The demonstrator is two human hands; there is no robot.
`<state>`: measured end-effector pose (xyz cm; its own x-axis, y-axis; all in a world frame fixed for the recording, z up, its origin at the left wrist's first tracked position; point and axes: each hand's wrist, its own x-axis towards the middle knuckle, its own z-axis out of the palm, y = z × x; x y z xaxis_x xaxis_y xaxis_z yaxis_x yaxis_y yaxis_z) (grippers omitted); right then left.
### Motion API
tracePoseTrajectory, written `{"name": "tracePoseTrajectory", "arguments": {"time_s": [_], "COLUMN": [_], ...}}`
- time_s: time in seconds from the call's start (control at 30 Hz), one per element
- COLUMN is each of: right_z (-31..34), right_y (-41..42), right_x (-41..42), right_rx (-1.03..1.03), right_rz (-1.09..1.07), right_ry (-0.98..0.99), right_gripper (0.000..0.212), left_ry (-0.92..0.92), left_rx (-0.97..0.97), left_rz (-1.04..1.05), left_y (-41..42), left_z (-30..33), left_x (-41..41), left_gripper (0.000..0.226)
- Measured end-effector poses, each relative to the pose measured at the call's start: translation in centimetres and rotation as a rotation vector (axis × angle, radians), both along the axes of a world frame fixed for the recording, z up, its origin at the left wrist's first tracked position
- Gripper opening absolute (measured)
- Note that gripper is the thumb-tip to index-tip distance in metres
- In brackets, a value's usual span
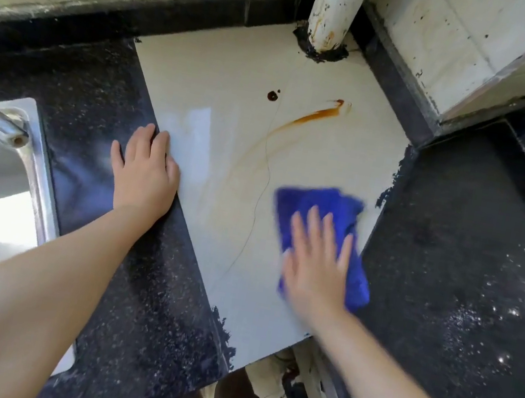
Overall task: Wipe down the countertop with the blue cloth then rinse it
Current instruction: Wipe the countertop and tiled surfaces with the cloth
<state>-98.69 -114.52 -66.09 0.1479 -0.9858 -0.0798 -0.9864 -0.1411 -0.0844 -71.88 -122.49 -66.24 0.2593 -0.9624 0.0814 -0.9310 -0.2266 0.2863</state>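
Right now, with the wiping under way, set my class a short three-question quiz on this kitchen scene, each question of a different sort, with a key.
1. True or false: the right hand presses flat on the blue cloth.
2. Multiple choice: where does the left hand rest? A) on the tap B) on the edge where dark counter meets pale tile C) in the sink
3. Fill in: the orange-brown streak on the pale tile lies ____ the cloth, towards the white pipe.

Key: 1 true; 2 B; 3 beyond.
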Motion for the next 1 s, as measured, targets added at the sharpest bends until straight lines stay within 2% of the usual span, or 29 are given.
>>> {"name": "tracePoseTrajectory", "arguments": {"time_s": [0.07, 0.13, 0.23, 0.37, 0.47, 0.53, 0.63, 0.73, 0.83, 1.0], "right_z": [0.8, 1.3, 0.9, 0.7, 0.8, 0.6, 0.7, 1.2, 1.0, 0.8], "right_y": [6.5, 9.0, 3.3, -9.8, -13.7, -10.6, -0.5, 5.2, -0.4, -18.0], "right_x": [3.0, 4.2, 4.1, 6.4, 8.3, 8.1, 6.2, 3.7, 5.1, 11.6], "right_rx": [0.041, 0.095, 0.127, 0.121, 0.145, 0.122, 0.050, 0.117, 0.113, 0.176], "right_rz": [0.196, 0.390, 0.549, 0.261, 0.108, 0.139, 0.307, 0.435, 0.477, 0.312], "right_ry": [-0.025, -0.047, -0.095, -0.054, -0.053, -0.051, -0.096, -0.015, 0.011, -0.015], "right_gripper": [0.058, 0.057, 0.056, 0.056, 0.055, 0.055, 0.057, 0.061, 0.063, 0.056], "left_ry": [0.010, 0.021, 0.029, 0.038, 0.052, 0.058, 0.139, 0.159, 0.124, 0.057], "left_rx": [-0.002, -0.013, -0.011, 0.010, -0.003, 0.004, 0.002, -0.005, -0.013, 0.069], "left_rz": [0.003, 0.004, 0.002, -0.002, -0.004, -0.006, 0.018, 0.035, 0.082, 0.130], "left_y": [0.1, 0.1, -0.1, 0.1, 0.1, 0.1, 0.0, -0.6, -2.2, -3.7], "left_z": [0.0, 0.0, 0.1, 0.1, 0.2, 0.2, 0.6, 1.0, 1.0, -0.2], "left_x": [0.0, -0.1, 0.0, 0.2, 0.2, 0.3, 0.6, 1.3, 2.2, 2.6], "left_gripper": [0.043, 0.043, 0.043, 0.043, 0.042, 0.042, 0.042, 0.041, 0.043, 0.050]}}
